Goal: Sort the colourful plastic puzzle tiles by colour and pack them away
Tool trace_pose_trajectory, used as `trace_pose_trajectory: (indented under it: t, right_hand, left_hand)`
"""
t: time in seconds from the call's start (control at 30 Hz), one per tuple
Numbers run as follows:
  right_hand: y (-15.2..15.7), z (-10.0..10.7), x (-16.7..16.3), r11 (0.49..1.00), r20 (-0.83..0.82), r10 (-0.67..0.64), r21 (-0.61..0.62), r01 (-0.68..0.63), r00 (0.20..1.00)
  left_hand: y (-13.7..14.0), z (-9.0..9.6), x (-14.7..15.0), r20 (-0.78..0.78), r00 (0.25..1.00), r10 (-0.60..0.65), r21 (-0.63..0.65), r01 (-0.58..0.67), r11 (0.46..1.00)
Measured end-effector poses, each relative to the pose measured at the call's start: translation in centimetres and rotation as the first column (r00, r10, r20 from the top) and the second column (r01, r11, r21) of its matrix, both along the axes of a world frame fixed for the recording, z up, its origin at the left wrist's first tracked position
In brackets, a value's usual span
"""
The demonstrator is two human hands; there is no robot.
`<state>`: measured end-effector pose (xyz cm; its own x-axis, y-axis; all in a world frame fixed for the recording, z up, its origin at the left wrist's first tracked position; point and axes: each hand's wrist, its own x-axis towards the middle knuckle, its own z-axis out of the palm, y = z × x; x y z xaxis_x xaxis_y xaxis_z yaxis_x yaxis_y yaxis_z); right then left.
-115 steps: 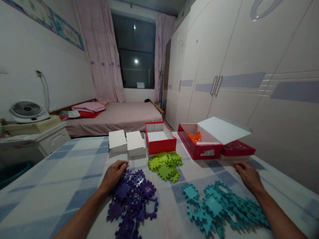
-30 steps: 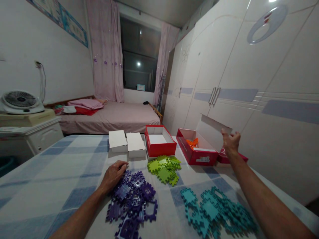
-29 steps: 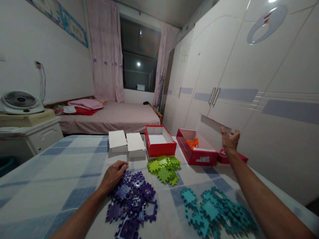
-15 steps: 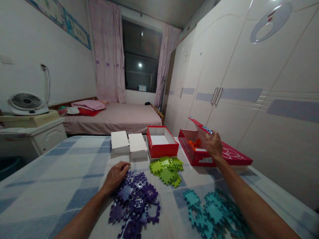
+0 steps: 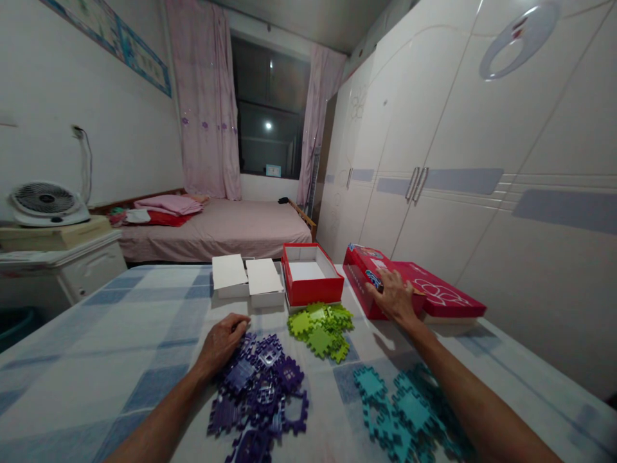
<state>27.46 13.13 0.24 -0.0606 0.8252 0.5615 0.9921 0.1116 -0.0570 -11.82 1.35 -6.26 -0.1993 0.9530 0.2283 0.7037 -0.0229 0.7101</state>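
My right hand (image 5: 396,297) lies with its fingers spread over the lowered lid of a red box (image 5: 362,275), at its front edge. What the box holds is hidden under the lid. My left hand (image 5: 222,341) rests on the cloth with its fingers curled, beside the upper left of a heap of purple interlocking plastic pieces (image 5: 263,386); I see nothing in it. Between the hands lies a smaller pile of lime green pieces (image 5: 321,331). Teal pieces (image 5: 409,411) are spread below my right forearm, which covers some of them.
An open red box with a white inside (image 5: 313,292) stands behind the green pile. Left of it are two white boxes (image 5: 231,273) with loose-looking flaps. A red lid with white line drawing (image 5: 443,289) lies at the right. Beyond the checked tablecloth (image 5: 120,321) is a bed (image 5: 241,225).
My right hand has brought the red box's raised lid down, covering the orange pieces inside. Its fingers went from gripping the lid's edge to lying spread on top. My left hand stayed put.
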Motion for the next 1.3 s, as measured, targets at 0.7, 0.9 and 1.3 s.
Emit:
trace_pose_trajectory:
  t: [0.7, 0.9, 1.3]
  right_hand:
    - [1.6, 1.3, -0.1, 0.961, 0.130, -0.017, -0.273, 0.053, 0.991]
    - [3.0, 0.8, 0.8, 0.950, 0.111, 0.057, -0.311, -0.019, 0.992]
    - [2.1, 0.0, 1.6, 0.951, 0.104, 0.176, -0.276, -0.142, 0.979]
  left_hand:
    - [0.2, -0.4, -0.2, -0.013, 1.000, -0.012, 0.027, 0.012, 1.000]
    - [0.1, -0.3, -0.1, 0.003, 1.000, -0.003, 0.019, 0.003, 1.000]
    - [0.1, -0.2, 0.0, -0.009, 1.000, -0.003, 0.013, 0.003, 1.000]
